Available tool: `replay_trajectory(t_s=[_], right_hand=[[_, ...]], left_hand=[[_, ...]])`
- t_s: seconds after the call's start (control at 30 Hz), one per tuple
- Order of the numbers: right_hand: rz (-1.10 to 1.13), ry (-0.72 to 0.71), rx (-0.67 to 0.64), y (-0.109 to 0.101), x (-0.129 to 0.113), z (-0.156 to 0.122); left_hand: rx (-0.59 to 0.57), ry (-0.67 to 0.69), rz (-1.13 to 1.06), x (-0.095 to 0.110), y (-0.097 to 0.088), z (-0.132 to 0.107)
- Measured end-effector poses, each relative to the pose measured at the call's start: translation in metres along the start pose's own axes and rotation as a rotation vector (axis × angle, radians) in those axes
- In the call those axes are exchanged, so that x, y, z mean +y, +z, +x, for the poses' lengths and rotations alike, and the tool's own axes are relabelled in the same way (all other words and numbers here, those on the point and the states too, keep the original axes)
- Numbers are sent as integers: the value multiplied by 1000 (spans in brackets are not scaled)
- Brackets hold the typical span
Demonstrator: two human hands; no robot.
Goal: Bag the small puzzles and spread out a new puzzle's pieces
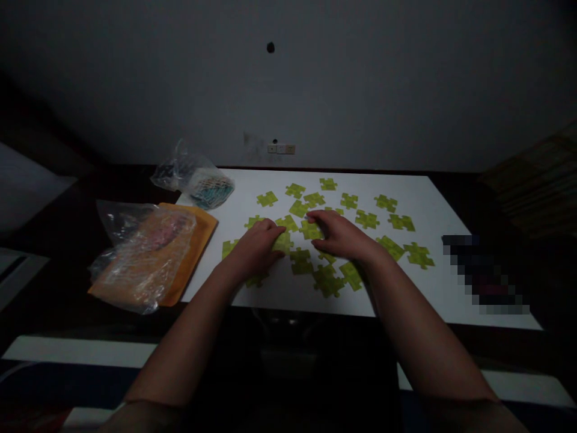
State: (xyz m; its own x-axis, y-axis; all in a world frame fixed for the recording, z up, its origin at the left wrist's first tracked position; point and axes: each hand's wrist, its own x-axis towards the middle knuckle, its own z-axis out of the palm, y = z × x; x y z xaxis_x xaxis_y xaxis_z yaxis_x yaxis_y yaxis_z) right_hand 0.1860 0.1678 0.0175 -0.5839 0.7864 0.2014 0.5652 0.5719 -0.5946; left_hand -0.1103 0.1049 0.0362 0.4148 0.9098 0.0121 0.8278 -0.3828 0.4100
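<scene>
Several yellow-green jigsaw puzzle pieces lie spread over a white table. My left hand (256, 248) has its thumb and fingers around the edges of a paler puzzle piece (283, 243), left of the middle. Close by on the right, my right hand (340, 234) grips another puzzle piece (311, 230) between thumb and fingertips. The two held pieces are near each other; whether they touch I cannot tell. Just beyond the hands lie a tilted piece (299, 208) and a piece (288, 224) beside it. Nearer me sits a dark green piece (301, 261).
The white table (433, 294) stands against a grey wall with sockets (281, 148). On its left are an orange padded envelope (198, 240) under a clear plastic bag (148, 240), and a bag with teal-and-white contents (211, 187). A blurred-out dark object (484, 276) lies at the right edge.
</scene>
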Motion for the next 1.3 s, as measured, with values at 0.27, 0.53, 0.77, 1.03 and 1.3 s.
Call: replay_trajectory(t_s=[0.27,0.53,0.77,1.03,1.3], right_hand=[[-80,16,30,-3,2,-3],[-154,-13,43,0,6,-2],[-129,-23,46,1,5,-1],[-137,3,48,0,6,-2],[-78,89,247,-15,4,2]], left_hand=[[-30,39,64,21,1,7],[-55,-20,133,13,-11,-20],[-22,-27,253,14,-37,18],[-164,50,229,-15,-37,63],[-60,96,22,-39,-19,71]])
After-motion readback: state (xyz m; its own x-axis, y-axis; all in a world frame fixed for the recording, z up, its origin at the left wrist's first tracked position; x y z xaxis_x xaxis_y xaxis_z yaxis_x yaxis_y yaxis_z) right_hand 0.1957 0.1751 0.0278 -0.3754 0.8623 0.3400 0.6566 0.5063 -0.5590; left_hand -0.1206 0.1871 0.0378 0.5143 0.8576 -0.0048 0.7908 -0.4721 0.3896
